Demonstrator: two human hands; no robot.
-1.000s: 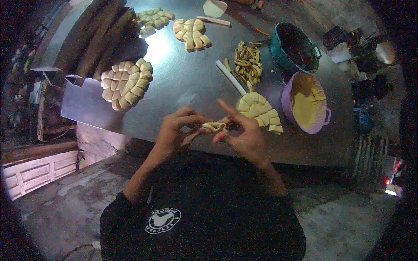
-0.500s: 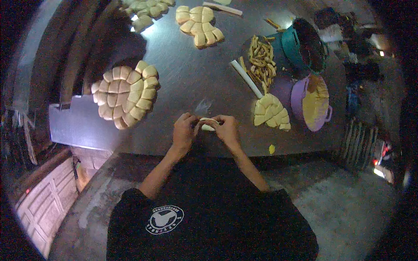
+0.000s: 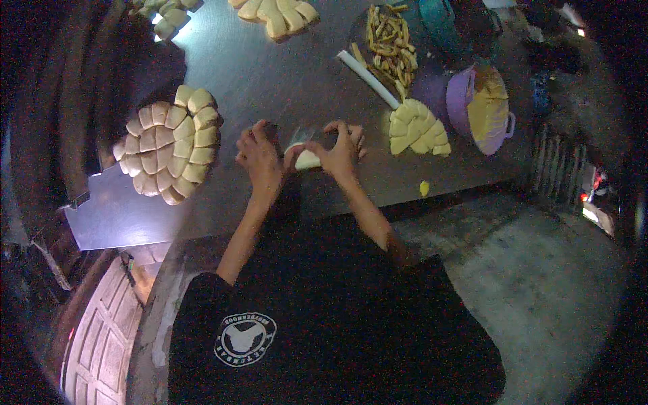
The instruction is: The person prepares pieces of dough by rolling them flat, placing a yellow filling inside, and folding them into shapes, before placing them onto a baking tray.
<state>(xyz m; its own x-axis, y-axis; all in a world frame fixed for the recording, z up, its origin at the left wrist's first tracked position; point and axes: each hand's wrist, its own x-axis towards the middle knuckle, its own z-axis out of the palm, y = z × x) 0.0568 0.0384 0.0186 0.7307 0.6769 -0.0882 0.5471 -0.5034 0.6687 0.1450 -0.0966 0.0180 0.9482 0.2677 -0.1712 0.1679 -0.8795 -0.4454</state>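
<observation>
A small pale flattened piece of dough (image 3: pixel 308 160) lies on the metal worktop between my hands. My left hand (image 3: pixel 260 156) is at its left, the thumb at the dough's edge and the fingers spread and raised. On the other side my right hand (image 3: pixel 342 154) has its thumb on the dough, its fingers lifted and apart. Left of my hands rests a large round slab of dough cut into portions (image 3: pixel 162 145). To the right sits a smaller cut slab of yellowish dough (image 3: pixel 418 129).
Beyond the small slab are a white rod (image 3: pixel 368 78) and a heap of yellow-brown strips (image 3: pixel 393 50). A purple two-handled basin (image 3: pixel 460 101) with yellow contents stands at the right, a teal bucket (image 3: pixel 439 23) behind. More cut dough (image 3: pixel 277 17) lies farther off. A yellow scrap (image 3: pixel 424 188) is near the edge.
My fingers have spread from a pinch around the dough, leaving the thumbs at it. The whole view has shifted and turned, so the worktop sits higher in the picture.
</observation>
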